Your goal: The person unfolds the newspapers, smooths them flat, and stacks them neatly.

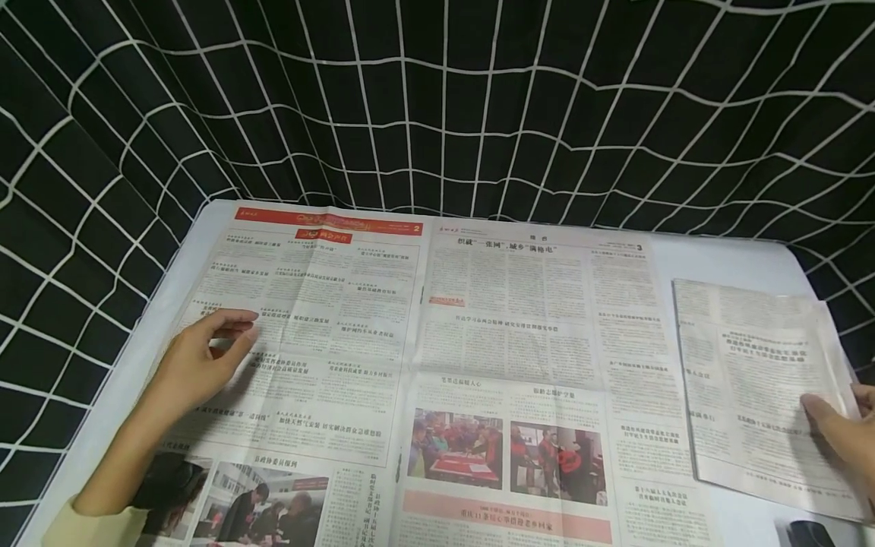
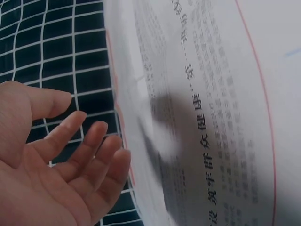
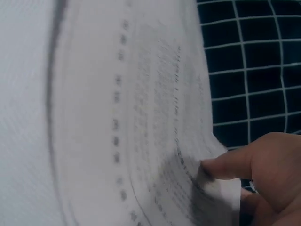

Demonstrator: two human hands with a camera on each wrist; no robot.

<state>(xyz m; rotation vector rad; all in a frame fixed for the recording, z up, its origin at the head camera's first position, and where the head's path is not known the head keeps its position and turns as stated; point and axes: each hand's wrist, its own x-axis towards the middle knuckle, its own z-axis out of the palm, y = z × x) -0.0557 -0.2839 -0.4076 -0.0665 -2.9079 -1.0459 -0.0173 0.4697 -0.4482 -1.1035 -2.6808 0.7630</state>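
Observation:
A wide newspaper (image 1: 506, 334) lies unfolded on the white table, with pages 2 and 3 showing. Above its left page hovers my left hand (image 1: 208, 357), fingers loosely bent and holding nothing; the left wrist view shows the same hand (image 2: 70, 165) with its palm turned up beside the sheet. At the right, my right hand (image 1: 844, 433) grips the edge of a folded newspaper (image 1: 752, 387), thumb on top and other fingers behind. In the right wrist view the thumb (image 3: 230, 165) presses on the printed side of that folded newspaper (image 3: 155, 117).
The white tabletop (image 1: 738, 262) shows along the back and right side. A black cloth with white grid lines (image 1: 478, 114) hangs behind and around the table. A small dark object (image 1: 810, 533) sits at the lower right edge, partly cut off.

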